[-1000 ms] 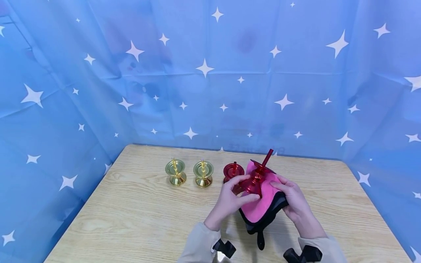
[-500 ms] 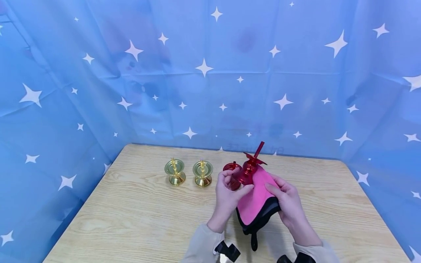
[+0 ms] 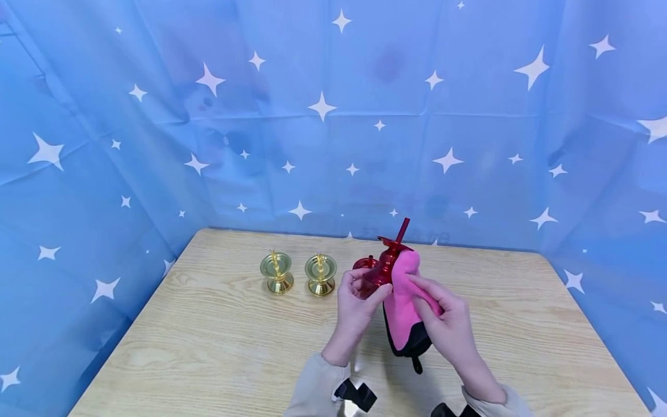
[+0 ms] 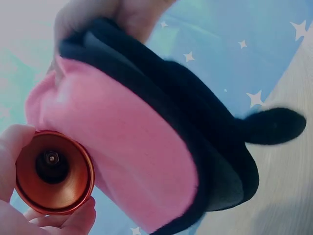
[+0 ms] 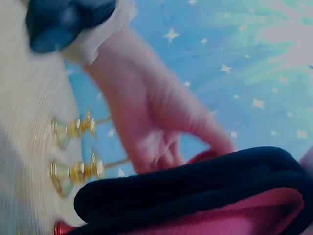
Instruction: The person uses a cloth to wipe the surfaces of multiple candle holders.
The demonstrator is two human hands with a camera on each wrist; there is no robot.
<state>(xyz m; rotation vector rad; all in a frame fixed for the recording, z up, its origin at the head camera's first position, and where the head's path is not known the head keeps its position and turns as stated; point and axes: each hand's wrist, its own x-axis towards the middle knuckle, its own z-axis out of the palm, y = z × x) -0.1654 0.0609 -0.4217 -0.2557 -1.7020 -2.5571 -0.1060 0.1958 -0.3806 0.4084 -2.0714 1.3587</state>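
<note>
My left hand [image 3: 355, 306] grips a red metal candle holder [image 3: 387, 260] by its flared base, lifted and tilted, its thin stem pointing up to the right. In the left wrist view the hollow underside of the candle holder [image 4: 54, 171] faces the camera, with fingertips around the rim. My right hand [image 3: 450, 321] pinches a pink cloth with black edging and a black loop [image 3: 403, 301], bunched against the candle holder's right side. The cloth [image 4: 127, 142] hangs beside the base in the left wrist view. Its black edge [image 5: 195, 186] covers much of the right wrist view.
A second red candle holder [image 3: 365, 263] stands behind my left hand, partly hidden. Two gold candle holders [image 3: 278, 272] [image 3: 320, 275] stand to its left on the wooden table [image 3: 208, 336]. A blue star-printed curtain [image 3: 292, 133] rises behind and at the sides.
The held candle holder has moved left and turned more upright. My right hand has shifted left and up, folding the cloth in against the holder's side.
</note>
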